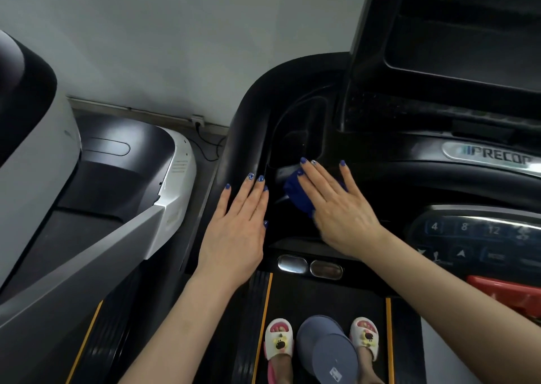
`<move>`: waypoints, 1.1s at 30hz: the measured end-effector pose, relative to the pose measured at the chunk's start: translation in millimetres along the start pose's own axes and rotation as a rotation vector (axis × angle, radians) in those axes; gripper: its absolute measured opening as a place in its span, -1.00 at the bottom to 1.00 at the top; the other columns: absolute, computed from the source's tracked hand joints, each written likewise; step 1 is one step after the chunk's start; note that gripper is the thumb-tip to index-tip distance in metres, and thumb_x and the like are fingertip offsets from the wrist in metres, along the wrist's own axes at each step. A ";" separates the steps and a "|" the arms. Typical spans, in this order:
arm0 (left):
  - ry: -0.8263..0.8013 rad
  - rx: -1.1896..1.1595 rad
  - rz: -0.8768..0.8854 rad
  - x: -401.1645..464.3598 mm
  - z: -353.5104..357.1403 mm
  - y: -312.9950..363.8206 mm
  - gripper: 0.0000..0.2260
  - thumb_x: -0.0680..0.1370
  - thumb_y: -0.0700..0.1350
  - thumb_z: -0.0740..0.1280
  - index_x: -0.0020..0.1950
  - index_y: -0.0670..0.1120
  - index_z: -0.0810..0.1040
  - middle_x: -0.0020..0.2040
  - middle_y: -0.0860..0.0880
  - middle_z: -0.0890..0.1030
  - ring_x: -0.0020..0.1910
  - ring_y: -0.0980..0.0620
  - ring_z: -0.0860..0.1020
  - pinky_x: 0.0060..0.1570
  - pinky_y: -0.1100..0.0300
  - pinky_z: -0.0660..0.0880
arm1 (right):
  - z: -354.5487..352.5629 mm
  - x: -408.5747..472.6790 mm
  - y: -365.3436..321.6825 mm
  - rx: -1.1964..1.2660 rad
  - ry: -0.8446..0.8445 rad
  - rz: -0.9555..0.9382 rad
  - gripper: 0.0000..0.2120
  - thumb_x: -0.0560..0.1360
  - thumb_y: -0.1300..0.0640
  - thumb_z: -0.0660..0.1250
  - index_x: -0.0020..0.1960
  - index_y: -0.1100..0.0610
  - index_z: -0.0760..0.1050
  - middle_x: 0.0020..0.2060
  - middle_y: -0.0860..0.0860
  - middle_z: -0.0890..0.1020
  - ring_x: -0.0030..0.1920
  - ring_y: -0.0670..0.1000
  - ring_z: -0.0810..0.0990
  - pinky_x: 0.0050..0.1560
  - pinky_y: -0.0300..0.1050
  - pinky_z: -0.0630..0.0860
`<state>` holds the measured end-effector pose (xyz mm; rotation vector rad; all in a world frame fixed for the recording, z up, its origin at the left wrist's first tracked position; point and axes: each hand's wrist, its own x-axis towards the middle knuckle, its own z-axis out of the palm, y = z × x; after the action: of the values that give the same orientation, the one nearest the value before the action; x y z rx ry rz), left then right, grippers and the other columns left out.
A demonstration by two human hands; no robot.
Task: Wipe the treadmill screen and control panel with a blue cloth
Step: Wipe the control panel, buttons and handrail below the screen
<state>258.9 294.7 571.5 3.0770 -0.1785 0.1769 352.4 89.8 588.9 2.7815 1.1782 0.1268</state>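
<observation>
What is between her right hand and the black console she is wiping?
In the head view, a blue cloth lies under the right hand, pressed flat onto the console beside the cup well.

Glossy black plastic treadmill console point(246, 137), crumpled blue cloth point(298, 192) pressed upon it beneath the right hand point(342, 211)
</observation>
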 end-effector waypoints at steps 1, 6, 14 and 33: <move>-0.002 0.003 -0.001 0.4 0.1 0.0 -0.48 0.64 -0.01 -0.03 0.56 -0.19 0.25 0.60 -0.13 0.20 0.61 -0.06 0.07 0.54 -0.17 0.12 | 0.5 4.9 -7.0 0.065 0.009 0.043 -0.37 0.57 -0.01 0.09 0.58 0.20 0.10 0.60 0.13 -0.05 0.60 0.06 -0.07 0.56 0.22 -0.18; -0.006 0.010 0.006 1.5 0.8 0.1 -0.49 0.64 -0.01 -0.03 0.54 -0.20 0.30 0.58 -0.14 0.25 0.60 -0.08 0.11 0.52 -0.18 0.16 | 11.6 20.8 -14.9 0.123 0.102 0.119 -0.56 0.60 0.09 0.21 0.44 0.20 0.36 0.57 0.14 0.16 0.58 0.09 0.10 0.55 0.19 -0.08; -0.027 0.030 0.023 0.4 -1.2 -0.6 -0.49 0.64 -0.01 -0.03 0.54 -0.19 0.27 0.59 -0.13 0.23 0.61 -0.08 0.10 0.54 -0.16 0.08 | 6.1 20.8 1.5 0.132 0.165 0.278 -0.32 0.42 0.33 0.15 0.55 0.17 0.22 0.59 0.11 0.08 0.59 0.15 0.01 0.54 0.21 -0.14; -0.069 0.087 0.165 22.9 7.0 28.7 -0.46 0.61 -0.04 -0.03 0.54 -0.24 0.28 0.56 -0.21 0.27 0.57 -0.14 0.20 0.51 -0.11 0.06 | -9.1 11.7 28.2 0.142 0.060 0.409 -0.32 0.62 0.06 0.15 0.60 0.24 -0.10 0.59 0.14 -0.21 0.59 0.13 -0.23 0.52 0.15 -0.26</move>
<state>278.9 263.3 568.7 3.1556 -0.4407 0.0875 379.4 79.4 602.2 3.1277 0.6331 0.1687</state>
